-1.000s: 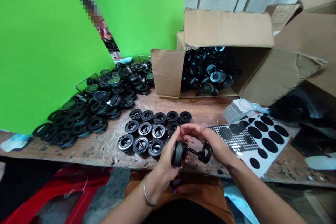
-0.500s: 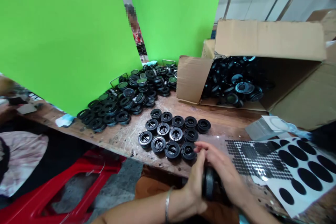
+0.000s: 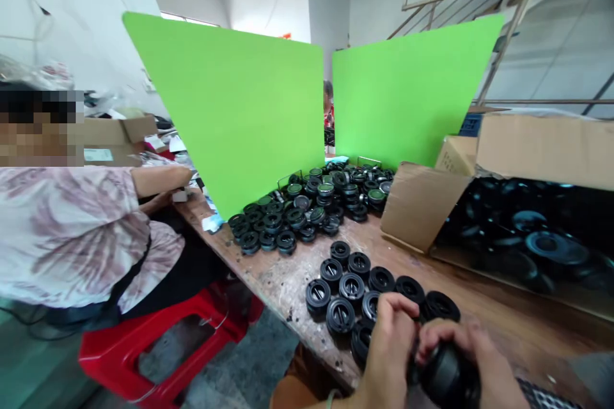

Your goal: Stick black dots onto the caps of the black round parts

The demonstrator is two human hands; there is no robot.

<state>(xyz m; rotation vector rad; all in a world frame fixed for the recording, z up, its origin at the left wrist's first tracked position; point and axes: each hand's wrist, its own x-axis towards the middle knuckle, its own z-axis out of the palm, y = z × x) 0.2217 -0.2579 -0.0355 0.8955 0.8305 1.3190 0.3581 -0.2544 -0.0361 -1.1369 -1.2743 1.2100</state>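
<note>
Between my two hands is a round black part (image 3: 447, 372), smooth and shiny on the side that shows. My right hand (image 3: 487, 358) wraps round it from the right with fingers curled over its top. From the left, my left hand (image 3: 391, 339) closes against its edge, fingers bent; its exact grip is partly hidden. Just beyond and left of my hands, several black ring-shaped parts (image 3: 352, 287) with a slotted centre stand in rows on the wooden table (image 3: 268, 275). My hands cover some of these.
A heap of similar round black parts (image 3: 297, 211) lies before the green partitions (image 3: 249, 115). An open cardboard box (image 3: 422, 211) at right holds more round parts. At left, a person (image 3: 86, 236) sits on a red plastic stool (image 3: 167, 351). Dotted sheet (image 3: 542, 393) shows at lower right.
The view has tilted up and turned left, bringing the seated person and the room into sight. My palms were flat around the black part; now my fingers are curled about it.
</note>
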